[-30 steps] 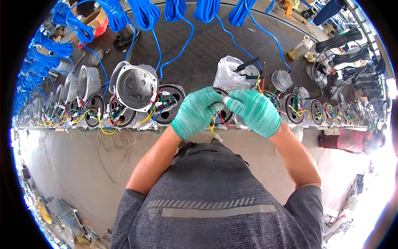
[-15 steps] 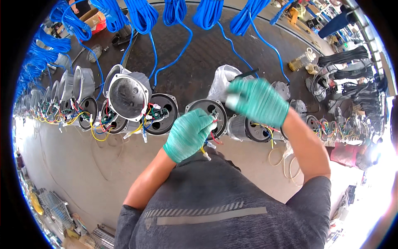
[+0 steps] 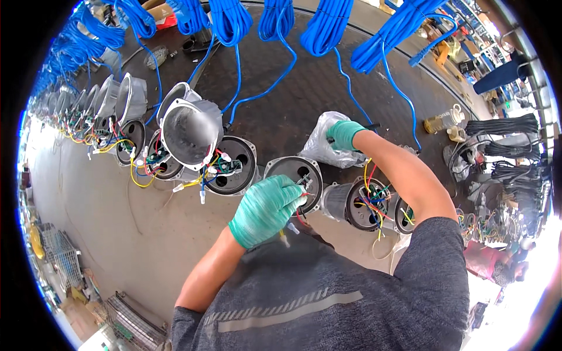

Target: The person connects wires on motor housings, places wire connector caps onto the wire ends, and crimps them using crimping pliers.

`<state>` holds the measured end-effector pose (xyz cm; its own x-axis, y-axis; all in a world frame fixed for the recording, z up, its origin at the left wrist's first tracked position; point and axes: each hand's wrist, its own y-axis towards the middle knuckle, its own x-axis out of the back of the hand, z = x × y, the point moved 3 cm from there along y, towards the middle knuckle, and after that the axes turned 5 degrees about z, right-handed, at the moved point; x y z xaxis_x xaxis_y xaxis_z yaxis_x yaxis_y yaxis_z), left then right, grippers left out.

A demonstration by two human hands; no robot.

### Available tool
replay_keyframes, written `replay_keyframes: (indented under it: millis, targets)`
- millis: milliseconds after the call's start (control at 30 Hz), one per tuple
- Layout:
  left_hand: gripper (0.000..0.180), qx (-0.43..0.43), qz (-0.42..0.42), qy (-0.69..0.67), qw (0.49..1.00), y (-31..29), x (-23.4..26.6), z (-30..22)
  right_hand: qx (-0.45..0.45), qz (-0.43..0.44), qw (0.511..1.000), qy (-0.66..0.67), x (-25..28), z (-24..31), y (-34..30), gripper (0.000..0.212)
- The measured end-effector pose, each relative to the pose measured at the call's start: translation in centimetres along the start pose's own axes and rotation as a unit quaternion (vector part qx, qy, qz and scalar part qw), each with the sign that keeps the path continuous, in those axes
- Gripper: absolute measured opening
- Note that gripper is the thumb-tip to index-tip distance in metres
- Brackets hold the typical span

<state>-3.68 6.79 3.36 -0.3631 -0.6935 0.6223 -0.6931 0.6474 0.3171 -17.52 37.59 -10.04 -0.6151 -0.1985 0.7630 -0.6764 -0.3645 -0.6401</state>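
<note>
My left hand [image 3: 264,212], in a green knit glove, is closed in a pinch on thin wires [image 3: 302,205] in front of a round grey metal housing [image 3: 314,169]. A small terminal piece stands on that housing, just beyond the fingertips. A yellow wire with a clear connector sleeve [image 3: 293,228] hangs below the hand. My right hand [image 3: 345,136], gloved alike, reaches into the mouth of a clear plastic bag [image 3: 317,140] on the dark bench. Its fingertips are hidden in the bag, so their grip and the bag's contents do not show.
Several cylindrical housings with coloured wires line the bench's near edge; one open housing [image 3: 191,133] sits higher on the left. Bundled blue cables [image 3: 325,29] lie along the far side, their leads crossing the bench [image 3: 263,76]. A yellowish bottle [image 3: 438,123] and black cable bundles [image 3: 502,126] are at right.
My right hand has moved from above the housings into the plastic bag. My left hand stays pinched on the wires. The whole view has shifted slightly.
</note>
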Motion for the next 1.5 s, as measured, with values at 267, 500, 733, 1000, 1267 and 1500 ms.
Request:
replay_keyframes:
  millis: [267,500,733,1000,1267,1500]
  targets:
    - [0.017,0.006,0.002,-0.005,1.0,-0.1,-0.4,0.0,-0.005,0.021,0.999,-0.042,2.4,3.2,-1.0,0.03]
    - [0.015,0.023,0.019,-0.004,1.0,0.3,-0.3,0.4,0.037,0.117,0.974,-0.192,-1.4,0.9,-1.7,0.037]
    - [0.018,-0.035,0.035,-0.02,0.999,-0.6,0.0,0.5,0.053,-0.101,0.984,-0.134,-6.8,-3.5,-0.4,0.029]
    - [0.018,-0.059,0.041,-0.019,0.997,-0.4,-2.8,1.3,0.091,-0.166,0.966,-0.176,-8.2,-6.1,2.4,0.018]
    - [0.019,-0.026,0.049,-0.004,0.998,-0.6,-2.5,1.4,0.033,-0.123,0.983,-0.132,-6.5,-5.6,4.7,0.018]
    - [0.021,-0.011,0.075,-0.014,0.997,-0.4,-2.5,1.9,0.009,-0.111,0.987,-0.115,-5.7,-5.8,4.6,0.017]
